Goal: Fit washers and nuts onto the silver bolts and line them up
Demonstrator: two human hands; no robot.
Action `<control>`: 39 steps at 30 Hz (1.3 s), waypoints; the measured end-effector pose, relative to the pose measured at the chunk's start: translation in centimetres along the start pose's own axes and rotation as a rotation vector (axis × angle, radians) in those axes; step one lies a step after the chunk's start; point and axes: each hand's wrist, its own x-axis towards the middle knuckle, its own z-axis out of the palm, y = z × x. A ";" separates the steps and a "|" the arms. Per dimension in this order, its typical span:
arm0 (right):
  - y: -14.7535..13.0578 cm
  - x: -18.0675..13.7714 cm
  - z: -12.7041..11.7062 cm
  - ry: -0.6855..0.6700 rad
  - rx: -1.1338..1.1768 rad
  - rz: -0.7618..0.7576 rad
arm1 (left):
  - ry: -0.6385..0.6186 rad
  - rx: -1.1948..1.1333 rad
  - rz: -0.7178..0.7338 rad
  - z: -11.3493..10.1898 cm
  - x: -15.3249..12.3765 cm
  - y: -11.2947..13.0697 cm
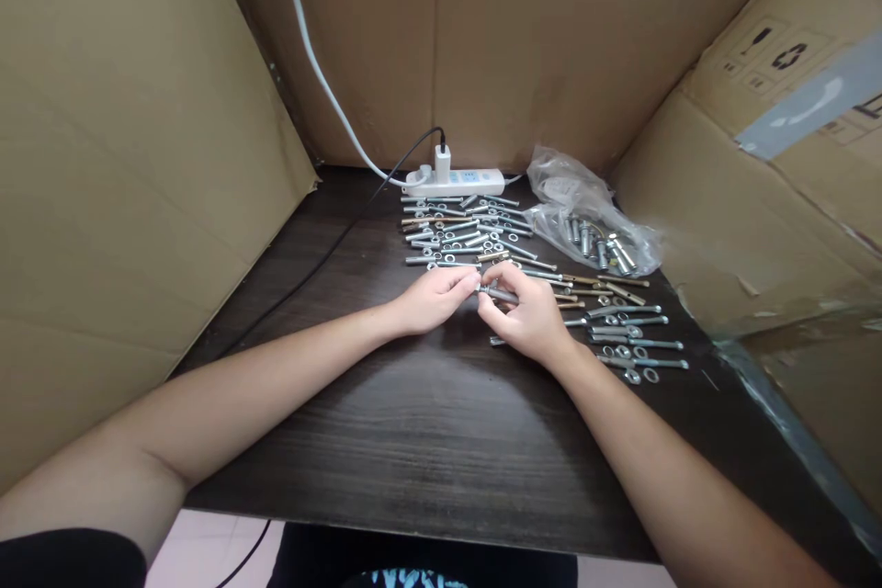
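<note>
Over the middle of the table, my right hand (529, 312) is closed on a grey metal expansion bolt (502, 295), thumb below and fingers above it. My left hand (437, 299) pinches the left end of the same bolt; a small bright part shows at its fingertips, too small to name. Beyond both hands lie rows of loose bolts, sleeves, nuts and washers (469, 234). More bolts and washers (630, 344) spread to the right of my right hand, and some are partly hidden behind it.
A white power strip (475, 182) with a plugged-in charger (442, 163) stands at the back. A clear plastic bag (585, 216) holding several bolts lies at the back right. A black cable (323, 257) crosses the dark table (413, 441). Cardboard walls (482, 46) enclose three sides.
</note>
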 end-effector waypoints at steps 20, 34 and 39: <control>-0.2 0.0 -0.1 0.073 -0.012 0.060 | 0.031 -0.128 0.025 0.0 -0.3 0.2; 0.1 0.1 -0.2 0.052 -0.056 0.033 | 0.049 -0.031 0.021 0.3 -0.5 0.6; 0.1 0.1 -0.1 0.035 -0.048 0.034 | 0.126 -0.010 0.018 0.6 -0.8 0.3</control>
